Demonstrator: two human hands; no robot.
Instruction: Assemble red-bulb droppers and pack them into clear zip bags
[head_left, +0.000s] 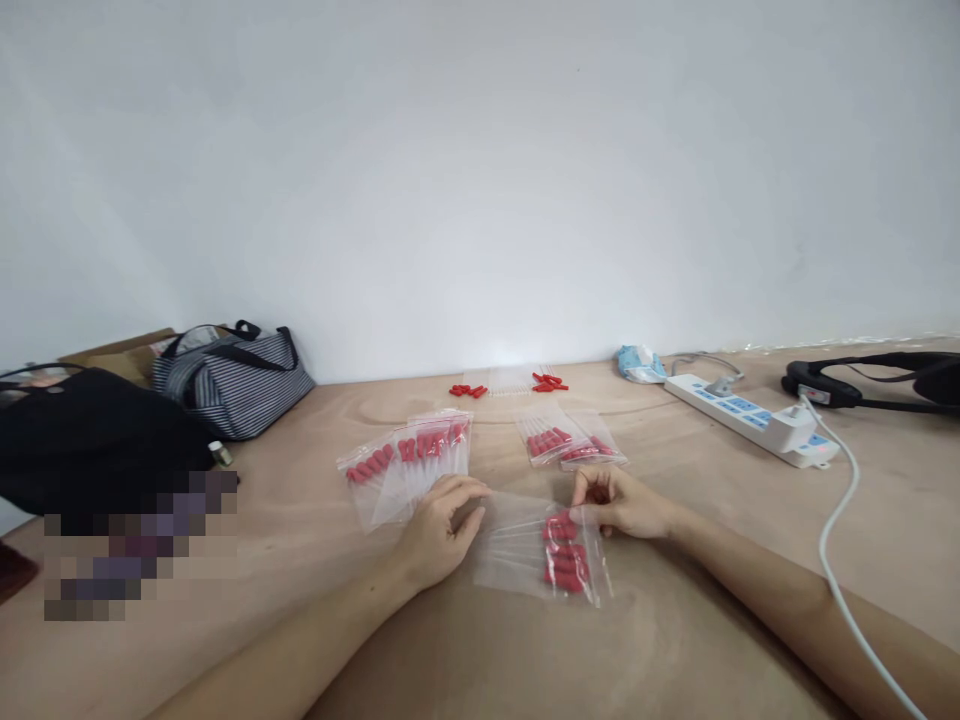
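In front of me a clear zip bag (517, 550) lies on its side, with several glass droppers in it, their red rubber bulbs (566, 565) toward the right. My right hand (619, 502) pinches the bag near its zip end at the upper right. My left hand (442, 530) rests at the bag's left edge, fingers curved and thumb apart from the index finger. Behind the left hand is a group of overlapping bags (409, 475) of red-bulbed droppers. Two more filled bags (570, 440) lie beyond the right hand.
Loose red bulbs (550, 382) and clear tubes (510, 382) lie near the wall. On the right are a power strip (742, 415) with a white cable (832, 520), a blue mask (639, 363) and a black headset (825, 380). Striped (247, 380) and black (97, 440) bags stand left.
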